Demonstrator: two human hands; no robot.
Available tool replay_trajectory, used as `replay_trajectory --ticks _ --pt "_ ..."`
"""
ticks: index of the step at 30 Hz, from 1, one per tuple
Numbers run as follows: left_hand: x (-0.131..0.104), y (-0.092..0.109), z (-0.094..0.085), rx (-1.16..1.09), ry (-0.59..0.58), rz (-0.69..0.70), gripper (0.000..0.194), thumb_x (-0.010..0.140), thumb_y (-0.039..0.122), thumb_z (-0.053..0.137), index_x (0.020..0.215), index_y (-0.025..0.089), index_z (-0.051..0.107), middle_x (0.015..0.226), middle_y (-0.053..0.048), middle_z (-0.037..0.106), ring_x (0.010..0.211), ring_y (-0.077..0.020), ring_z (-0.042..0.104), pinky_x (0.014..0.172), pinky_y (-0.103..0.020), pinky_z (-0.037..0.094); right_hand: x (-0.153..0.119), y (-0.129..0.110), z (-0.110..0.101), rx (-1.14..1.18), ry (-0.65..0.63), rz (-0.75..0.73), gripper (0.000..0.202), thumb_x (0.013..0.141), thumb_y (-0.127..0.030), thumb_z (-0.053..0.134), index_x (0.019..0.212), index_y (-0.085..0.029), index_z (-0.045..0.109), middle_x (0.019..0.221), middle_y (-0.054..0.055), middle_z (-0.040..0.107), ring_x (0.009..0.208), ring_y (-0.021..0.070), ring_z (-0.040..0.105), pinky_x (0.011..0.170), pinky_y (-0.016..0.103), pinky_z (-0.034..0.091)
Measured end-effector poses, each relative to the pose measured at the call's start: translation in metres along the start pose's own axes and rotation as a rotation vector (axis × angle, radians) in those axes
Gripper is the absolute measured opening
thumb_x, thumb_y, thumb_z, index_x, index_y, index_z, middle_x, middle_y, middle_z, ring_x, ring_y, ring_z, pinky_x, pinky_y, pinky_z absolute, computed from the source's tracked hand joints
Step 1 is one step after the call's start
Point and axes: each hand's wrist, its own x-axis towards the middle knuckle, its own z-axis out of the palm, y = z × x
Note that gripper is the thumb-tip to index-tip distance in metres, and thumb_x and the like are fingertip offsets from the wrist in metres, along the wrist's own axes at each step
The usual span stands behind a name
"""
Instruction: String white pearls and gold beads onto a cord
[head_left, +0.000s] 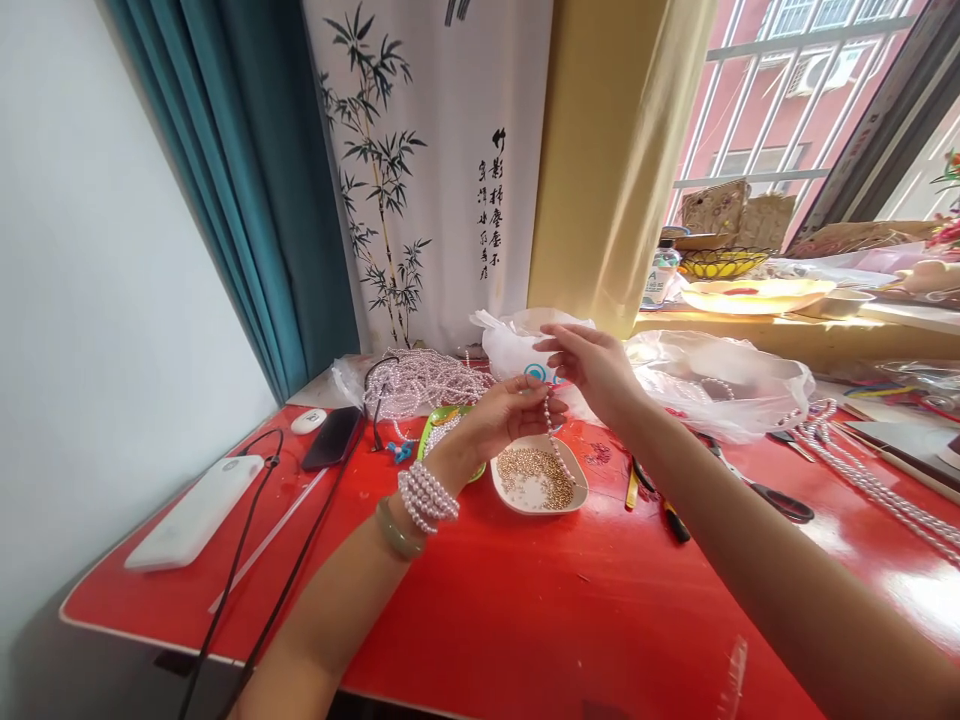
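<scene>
My left hand (517, 415) pinches the upper part of a short string of pink and gold beads (553, 440), which hangs down into a white dish (501, 490) of small gold beads. Several strands of pearly beads (426, 500) and a green bangle (397, 528) circle my left wrist. Just above and to the right, my right hand (589, 365) has its thumb and fingers close together near the top of the string. Whatever those fingertips hold is too small to make out. Behind my left wrist, a green tray (436, 428) of pale beads is partly hidden.
A heap of pink bead strands (431, 385) lies at the back left, beside white plastic bags (517, 340). Scissors (776, 500), a yellow cutter (631, 490) and long bead strands (862, 475) lie on the right. A white power bank (195, 510) and a phone (332, 437) lie left.
</scene>
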Motion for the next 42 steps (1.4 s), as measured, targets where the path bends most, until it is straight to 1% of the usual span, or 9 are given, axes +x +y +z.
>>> replay_trajectory --ticks 3,7,10,14,19,23,29,36,42 --pt "0.002 0.001 -0.002 -0.057 0.073 0.083 0.007 0.073 0.016 0.056 0.073 0.014 0.049 0.07 -0.004 0.063 0.065 -0.0116 0.061 0.065 -0.024 0.047 -0.012 0.017 -0.004 -0.064 0.06 0.034 0.019 0.073 -0.029 0.055 0.086 -0.016 0.061 0.084 0.006 0.063 0.059 0.0078 0.054 0.052 0.021 0.042" --pt "0.004 0.003 -0.008 -0.051 0.207 0.2 0.008 0.074 0.016 0.054 0.073 0.016 0.046 0.068 -0.001 0.061 0.064 -0.0109 0.061 0.063 -0.022 0.046 -0.044 0.046 -0.003 0.033 -0.126 0.268 0.022 0.073 -0.036 0.054 0.077 -0.014 0.061 0.069 0.005 0.061 0.063 0.0109 0.056 0.065 0.026 0.043" --pt "0.005 0.004 -0.01 0.07 0.286 0.296 0.01 0.073 0.019 0.055 0.072 0.017 0.045 0.067 0.0 0.06 0.064 -0.0114 0.061 0.062 -0.022 0.044 -0.063 0.054 0.003 0.152 -0.243 0.331 0.026 0.074 -0.04 0.053 0.076 -0.015 0.06 0.066 0.004 0.059 0.063 0.0112 0.055 0.068 0.027 0.043" --pt "0.005 0.003 -0.009 0.254 0.284 0.379 0.011 0.074 0.024 0.054 0.074 0.018 0.045 0.071 0.0 0.062 0.065 -0.0119 0.061 0.063 -0.023 0.043 -0.07 0.054 0.006 0.116 -0.272 0.29 0.025 0.073 -0.039 0.054 0.074 -0.014 0.06 0.055 -0.003 0.045 0.05 0.0058 0.042 0.053 0.019 0.038" --pt "0.004 0.001 -0.004 0.352 0.179 0.371 0.013 0.074 0.026 0.054 0.073 0.017 0.045 0.068 -0.002 0.062 0.064 -0.0132 0.06 0.068 -0.028 0.044 -0.069 0.061 0.004 0.01 -0.19 0.383 0.029 0.072 -0.042 0.054 0.065 -0.014 0.053 0.047 -0.009 0.02 0.039 0.0027 0.014 0.035 0.017 0.01" --pt "0.007 0.0 -0.008 0.293 0.203 0.379 0.015 0.073 0.027 0.054 0.074 0.017 0.043 0.067 0.0 0.061 0.063 -0.012 0.06 0.067 -0.027 0.045 -0.071 0.066 0.006 0.044 -0.198 0.357 0.029 0.073 -0.042 0.054 0.071 -0.014 0.057 0.05 -0.006 0.034 0.04 0.0029 0.027 0.037 0.016 0.019" --pt "0.013 0.002 -0.024 0.124 0.297 0.386 0.015 0.071 0.023 0.056 0.075 0.017 0.043 0.07 0.0 0.061 0.062 -0.0116 0.06 0.065 -0.025 0.045 -0.073 0.067 0.003 0.119 -0.274 0.373 0.033 0.075 -0.044 0.051 0.088 -0.015 0.061 0.075 0.005 0.058 0.065 0.0106 0.054 0.053 0.02 0.04" --pt "0.011 0.001 -0.02 0.127 0.331 0.397 0.013 0.072 0.023 0.055 0.076 0.018 0.044 0.071 0.0 0.061 0.064 -0.0116 0.06 0.066 -0.025 0.045 -0.068 0.07 -0.003 -0.267 -0.253 0.196 0.026 0.067 -0.043 0.058 0.071 -0.017 0.064 0.073 0.004 0.063 0.075 0.0182 0.056 0.066 0.029 0.042" --pt "0.006 0.008 -0.013 0.18 0.354 0.414 0.012 0.073 0.024 0.053 0.076 0.018 0.044 0.073 -0.001 0.061 0.062 -0.0108 0.059 0.061 -0.023 0.044 -0.073 0.065 0.003 -0.096 -0.258 0.227 0.02 0.068 -0.033 0.061 0.081 -0.018 0.065 0.08 0.003 0.063 0.08 0.0157 0.056 0.078 0.03 0.04"
